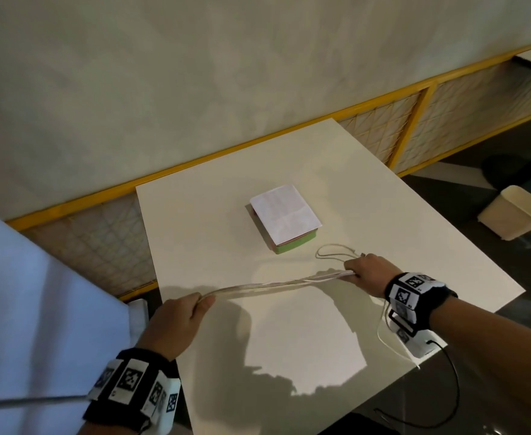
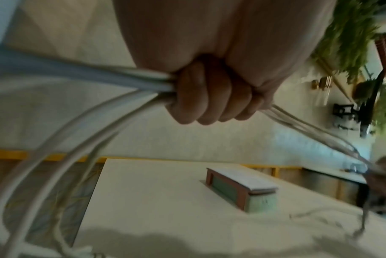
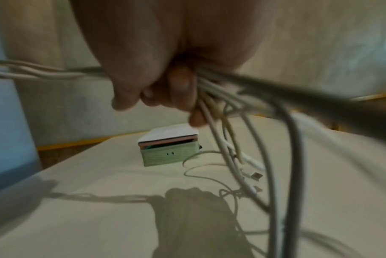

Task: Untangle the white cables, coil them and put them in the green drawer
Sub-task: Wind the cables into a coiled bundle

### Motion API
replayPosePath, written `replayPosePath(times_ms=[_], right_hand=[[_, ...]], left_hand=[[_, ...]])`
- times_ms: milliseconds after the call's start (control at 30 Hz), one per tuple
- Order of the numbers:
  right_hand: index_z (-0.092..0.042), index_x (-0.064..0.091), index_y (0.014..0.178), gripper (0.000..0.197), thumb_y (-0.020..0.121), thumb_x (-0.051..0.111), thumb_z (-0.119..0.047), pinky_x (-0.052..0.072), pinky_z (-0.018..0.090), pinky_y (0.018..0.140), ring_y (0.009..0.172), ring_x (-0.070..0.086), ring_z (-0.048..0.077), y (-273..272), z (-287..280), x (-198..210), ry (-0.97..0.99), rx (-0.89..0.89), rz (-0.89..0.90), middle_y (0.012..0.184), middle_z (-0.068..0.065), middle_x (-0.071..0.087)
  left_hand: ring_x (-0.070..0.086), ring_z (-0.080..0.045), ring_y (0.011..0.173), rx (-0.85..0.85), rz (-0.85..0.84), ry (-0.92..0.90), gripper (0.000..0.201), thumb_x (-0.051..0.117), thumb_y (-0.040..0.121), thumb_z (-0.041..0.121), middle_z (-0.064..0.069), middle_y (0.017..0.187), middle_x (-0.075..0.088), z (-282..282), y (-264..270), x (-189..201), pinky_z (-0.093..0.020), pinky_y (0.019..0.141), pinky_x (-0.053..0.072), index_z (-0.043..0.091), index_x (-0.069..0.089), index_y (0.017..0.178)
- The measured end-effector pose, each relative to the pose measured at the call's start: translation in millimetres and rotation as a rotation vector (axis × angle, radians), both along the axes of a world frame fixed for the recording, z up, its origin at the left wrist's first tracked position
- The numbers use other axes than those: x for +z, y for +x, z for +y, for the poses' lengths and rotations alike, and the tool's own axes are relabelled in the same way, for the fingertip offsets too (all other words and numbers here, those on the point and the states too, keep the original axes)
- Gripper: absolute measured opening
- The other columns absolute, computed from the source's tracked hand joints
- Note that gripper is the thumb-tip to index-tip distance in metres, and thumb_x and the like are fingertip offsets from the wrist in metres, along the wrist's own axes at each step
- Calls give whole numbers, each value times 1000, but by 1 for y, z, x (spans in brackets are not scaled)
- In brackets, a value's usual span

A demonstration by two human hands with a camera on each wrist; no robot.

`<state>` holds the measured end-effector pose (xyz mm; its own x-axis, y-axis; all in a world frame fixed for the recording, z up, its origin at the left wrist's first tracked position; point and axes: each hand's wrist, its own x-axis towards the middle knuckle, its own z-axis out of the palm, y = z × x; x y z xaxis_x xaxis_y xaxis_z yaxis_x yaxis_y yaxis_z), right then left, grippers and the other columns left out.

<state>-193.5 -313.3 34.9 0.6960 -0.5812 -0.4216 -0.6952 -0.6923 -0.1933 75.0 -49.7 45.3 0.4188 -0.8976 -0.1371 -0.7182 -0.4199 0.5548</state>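
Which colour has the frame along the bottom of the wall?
Yellow; the frame shows best in the head view.

We can read no text: print on the paper (image 1: 284,216) atop the drawer box is too faint.

Both forearms are bare, with a black band strapped round each wrist. Each wristband (image 1: 132,384) carries a row of white square tags printed with black-and-white fiducial patterns — several on the left, several on the right wristband (image 1: 416,293). A white camera block (image 1: 417,342) sits under the right wrist, and a thin black lead (image 1: 452,387) loops from it
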Motion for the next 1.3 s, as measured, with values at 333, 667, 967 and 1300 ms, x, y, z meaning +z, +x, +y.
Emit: replayPosePath(times_ms=[333,667,967,1300], right_hand=[[-13,61,95,41,95,35,-45,36,34,67,96,60,35,4,8,-10,-4,-80,23,101,18,65],[-13,59,97,42,96,32,-44,45,39,77,98,59,35,25,28,6,-45,31,34,103,18,64],[-8,58,98,36,95,34,-34,41,36,68,89,63,37,63,57,23,-129,144,-55,98,21,65],[-14,58,101,31,93,37,-35,45,36,66,84,64,35,63,81,24,-129,352,-140,93,15,68]], left_hand=[[60,-25,64,84,62,184,45,22,85,59,-2,59,54,12,3,-41,-40,65,47,22,41,66],[25,-19,143,96,-25,300,95,44,78,71,1,157,24,-16,-11,-23,-49,116,11,26,2,150],[39,-21,132,-225,106,182,83,47,76,41,-1,147,34,-96,-107,34,-43,114,22,19,13,148],[62,-34,87,-237,-17,169,36,51,82,39,-14,96,67,-77,-99,18,-35,72,47,12,51,106]])
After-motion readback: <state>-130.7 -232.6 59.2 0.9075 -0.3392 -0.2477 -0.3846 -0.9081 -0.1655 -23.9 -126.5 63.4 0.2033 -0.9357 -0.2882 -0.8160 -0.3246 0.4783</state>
